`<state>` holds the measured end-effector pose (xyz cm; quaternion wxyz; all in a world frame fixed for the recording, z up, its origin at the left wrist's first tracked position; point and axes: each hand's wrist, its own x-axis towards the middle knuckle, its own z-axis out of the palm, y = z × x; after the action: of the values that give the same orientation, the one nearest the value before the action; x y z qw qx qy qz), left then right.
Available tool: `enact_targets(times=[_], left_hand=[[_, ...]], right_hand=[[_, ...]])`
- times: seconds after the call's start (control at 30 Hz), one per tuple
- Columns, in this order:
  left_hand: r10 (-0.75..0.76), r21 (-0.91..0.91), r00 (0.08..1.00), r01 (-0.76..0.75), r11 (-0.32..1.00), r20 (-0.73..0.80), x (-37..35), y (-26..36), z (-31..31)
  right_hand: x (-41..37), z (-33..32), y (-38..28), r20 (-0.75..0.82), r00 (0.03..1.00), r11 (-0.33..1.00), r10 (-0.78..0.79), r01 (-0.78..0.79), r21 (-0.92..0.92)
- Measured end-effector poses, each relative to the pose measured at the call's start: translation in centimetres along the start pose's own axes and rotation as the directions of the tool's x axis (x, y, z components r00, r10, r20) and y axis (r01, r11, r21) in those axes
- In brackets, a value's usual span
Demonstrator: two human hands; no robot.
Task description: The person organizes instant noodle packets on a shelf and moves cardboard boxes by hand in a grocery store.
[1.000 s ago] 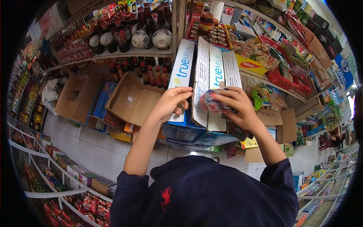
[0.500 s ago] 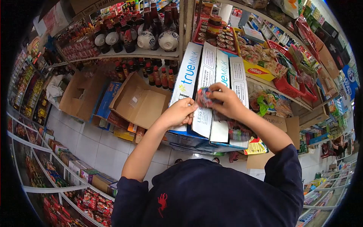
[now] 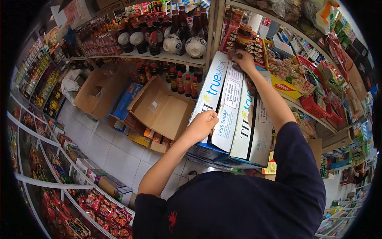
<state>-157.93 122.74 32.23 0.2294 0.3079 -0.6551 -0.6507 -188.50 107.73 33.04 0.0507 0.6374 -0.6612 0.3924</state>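
Note:
White and blue milk cartons [image 3: 229,113] form a stack in front of me, their printed tops facing up. My left hand [image 3: 203,125] rests over the near left part of the top carton, fingers curled; whatever they may hold is too small to make out. At the far end of the cartons my right hand [image 3: 243,61] grips a dark, blurred packet [image 3: 234,59], close to a red tray [image 3: 259,55] of small jars. A strip of dark packets is partly hidden behind my right forearm.
Open cardboard boxes [image 3: 163,105] stand on the left. Behind them a shelf [image 3: 139,58] holds dark bottles and bowls. To the right are a yellow box [image 3: 287,87] of packets and a red basket [image 3: 316,106]. Red snack packs [image 3: 105,211] fill racks at the lower left.
My right hand has moved from the middle of the cartons to their far end, carrying the packet away from my left hand. The dark packets near the front of the cartons have shifted away too.

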Motion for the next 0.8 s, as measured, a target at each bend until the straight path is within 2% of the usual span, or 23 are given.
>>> enact_targets(times=[0.07,0.1,0.2,0.3,0.33,0.37,0.4,0.43,0.5,0.53,0.57,0.6,0.63,0.67,0.73,0.8], left_hand=[[0.024,-0.103,0.999,-0.022,0.994,0.026,0.2,-0.5,-0.1],[0.027,-0.026,1.000,-0.027,0.999,0.006,0.3,-0.6,-0.1],[0.045,-0.045,0.999,-0.046,0.998,-0.006,0.3,-0.8,0.1],[0.047,0.014,0.999,-0.047,0.999,0.013,0.6,-0.9,-0.3],[0.023,-0.008,1.000,-0.023,1.000,0.012,0.2,-0.4,-0.2],[0.020,0.024,1.000,-0.020,1.000,0.006,0.4,-0.7,-0.2],[0.017,0.059,1.000,-0.017,0.998,-0.001,0.6,-1.1,-0.3],[0.021,0.064,1.000,-0.022,0.998,0.018,0.6,-1.2,-0.2],[0.043,0.134,0.999,-0.040,0.990,-0.015,0.7,-1.2,-0.2],[0.060,0.142,0.998,-0.059,0.988,-0.001,0.6,-1.3,-0.2],[0.069,0.123,0.998,-0.067,0.990,-0.011,0.6,-1.6,-0.1],[0.088,0.101,0.996,-0.085,0.991,-0.025,0.8,-1.7,-0.1],[0.082,0.127,0.996,-0.079,0.989,-0.018,0.9,-1.7,-0.2],[0.072,0.154,0.997,-0.070,0.986,-0.012,0.9,-1.8,-0.3],[0.042,0.064,0.999,-0.042,0.997,0.011,0.5,-1.4,-0.3],[0.012,-0.097,0.998,-0.006,0.995,0.059,0.3,-0.8,-0.2]], right_hand=[[1.0,0.5,1.3,-0.056,0.994,0.990,0.098,-0.103,-0.092],[1.2,0.6,1.5,-0.054,0.998,0.993,0.042,-0.048,-0.107],[0.3,0.2,1.5,-0.046,0.998,0.998,-0.032,0.030,-0.058],[-2.0,-1.1,-0.1,0.050,0.993,0.994,-0.106,0.105,0.015],[-3.3,-1.5,-1.3,0.100,0.994,0.993,-0.048,0.036,0.116],[-4.9,-2.5,-3.1,0.136,0.986,0.992,-0.095,0.082,0.095],[-6.7,-3.4,-4.8,0.212,0.976,0.984,-0.048,0.010,0.179],[-8.3,-3.5,-5.0,0.205,0.970,0.982,-0.131,0.099,0.159],[-12.1,-5.5,-8.3,0.233,0.953,0.975,-0.192,0.157,0.159],[-14.0,-6.2,-9.7,0.220,0.940,0.951,-0.262,0.212,0.226],[-15.7,-7.0,-10.8,0.283,0.914,0.944,-0.292,0.230,0.235],[-17.5,-7.5,-11.9,0.261,0.896,0.920,-0.360,0.295,0.257],[-18.9,-8.8,-13.5,0.309,0.869,0.906,-0.386,0.294,0.305],[-20.3,-9.7,-14.1,0.376,0.795,0.866,-0.475,0.346,0.361],[-22.9,-11.2,-16.7,0.369,0.740,0.805,-0.562,0.386,0.451],[-24.6,-12.1,-18.1,0.446,0.670,0.793,-0.593,0.390,0.468]])
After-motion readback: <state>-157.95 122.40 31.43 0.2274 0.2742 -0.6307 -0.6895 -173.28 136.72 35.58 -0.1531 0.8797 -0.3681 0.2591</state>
